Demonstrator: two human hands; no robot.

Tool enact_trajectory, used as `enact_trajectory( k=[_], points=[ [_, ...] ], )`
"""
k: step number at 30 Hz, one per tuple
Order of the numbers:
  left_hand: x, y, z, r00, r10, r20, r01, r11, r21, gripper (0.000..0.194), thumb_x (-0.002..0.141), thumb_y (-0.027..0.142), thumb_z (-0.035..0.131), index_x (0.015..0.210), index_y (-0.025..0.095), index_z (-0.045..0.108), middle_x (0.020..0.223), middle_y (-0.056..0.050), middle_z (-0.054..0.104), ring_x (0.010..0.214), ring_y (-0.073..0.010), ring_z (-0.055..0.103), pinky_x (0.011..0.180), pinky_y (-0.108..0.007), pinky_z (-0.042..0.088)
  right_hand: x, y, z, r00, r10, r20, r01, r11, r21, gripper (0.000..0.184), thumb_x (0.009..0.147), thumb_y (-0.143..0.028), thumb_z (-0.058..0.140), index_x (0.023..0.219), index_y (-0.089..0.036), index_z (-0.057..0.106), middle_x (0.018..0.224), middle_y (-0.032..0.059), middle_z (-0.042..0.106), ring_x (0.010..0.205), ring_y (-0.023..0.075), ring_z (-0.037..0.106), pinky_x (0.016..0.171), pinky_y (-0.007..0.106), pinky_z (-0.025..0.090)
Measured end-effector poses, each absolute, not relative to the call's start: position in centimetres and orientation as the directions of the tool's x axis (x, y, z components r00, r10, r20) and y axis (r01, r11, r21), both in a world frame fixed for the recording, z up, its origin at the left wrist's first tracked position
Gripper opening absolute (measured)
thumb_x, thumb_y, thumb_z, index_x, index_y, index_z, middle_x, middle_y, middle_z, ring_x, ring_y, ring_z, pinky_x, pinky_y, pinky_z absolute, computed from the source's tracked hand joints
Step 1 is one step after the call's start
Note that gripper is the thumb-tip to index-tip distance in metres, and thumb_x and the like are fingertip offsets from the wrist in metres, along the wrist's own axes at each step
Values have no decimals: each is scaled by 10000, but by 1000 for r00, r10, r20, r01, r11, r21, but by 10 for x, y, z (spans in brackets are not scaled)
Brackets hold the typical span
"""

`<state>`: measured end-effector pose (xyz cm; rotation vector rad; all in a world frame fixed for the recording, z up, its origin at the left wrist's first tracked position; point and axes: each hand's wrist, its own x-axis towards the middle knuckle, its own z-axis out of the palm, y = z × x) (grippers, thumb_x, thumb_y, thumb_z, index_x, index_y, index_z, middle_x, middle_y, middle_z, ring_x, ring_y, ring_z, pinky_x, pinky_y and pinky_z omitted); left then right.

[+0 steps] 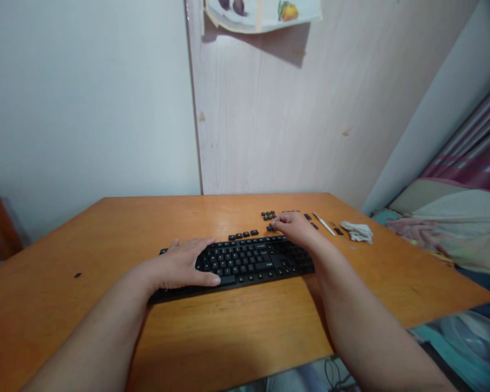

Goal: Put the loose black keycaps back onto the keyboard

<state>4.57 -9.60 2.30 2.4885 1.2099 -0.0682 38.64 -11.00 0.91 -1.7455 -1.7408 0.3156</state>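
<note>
Left hand (182, 265) touches part-filled keyboard (245, 258); right (294, 225) pinches keycap (270, 227).

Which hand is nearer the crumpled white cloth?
Right. The right hand is at the keyboard's far side, with the cloth to its right; the left hand rests on the keyboard's left part, farther off.

Soft, fairly dim indoor light comes from out of view. Shadows fall below the poster (265, 13) and beside the right arm (347, 299) on the desk (245, 326). Wide-angle stretching and blur mark the right edge.
</note>
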Motion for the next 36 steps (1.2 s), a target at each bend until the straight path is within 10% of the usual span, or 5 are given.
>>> enact_trajectory(
  k=[9, 17, 23, 36],
  points=[
    [51, -76, 29, 672, 724, -156, 688, -533, 493, 702, 850, 717, 418, 1307, 212, 585, 1375, -91, 599, 1233, -274, 558, 1068, -370, 390, 396, -113, 12, 54, 982, 181, 855, 48, -516, 253, 771, -342, 548, 577, -191, 609, 536, -28, 509, 562, 135, 469, 547, 260, 303],
    [69, -54, 32, 535, 837, -116, 780, -436, 448, 451, 814, 580, 433, 789, 194, 664, 841, -57, 699, 842, -241, 627, 740, -311, 459, 394, -117, 12, 39, 991, 130, 874, 29, -485, 249, 736, -277, 567, 502, -196, 549, 509, -23, 483, 523, 123, 442, 513, 263, 274],
    [70, -55, 16, 514, 857, -37, 757, -433, 489, 393, 783, 534, 477, 784, 184, 655, 817, -47, 683, 791, -215, 604, 691, -291, 444, 394, -118, 14, 19, 993, 118, 881, 39, -472, 252, 762, -274, 537, 524, -197, 563, 514, -13, 495, 542, 142, 467, 534, 274, 296],
    [67, -61, 4, 508, 861, 14, 731, -439, 523, 359, 816, 477, 483, 757, 176, 670, 770, -35, 670, 763, -197, 583, 651, -277, 419, 310, -166, 40, -473, 874, 107, 772, 470, -427, 378, 820, -171, 505, 1086, -277, 753, 1069, -3, 755, 954, 194, 660, 830, 275, 453]
  ],
)
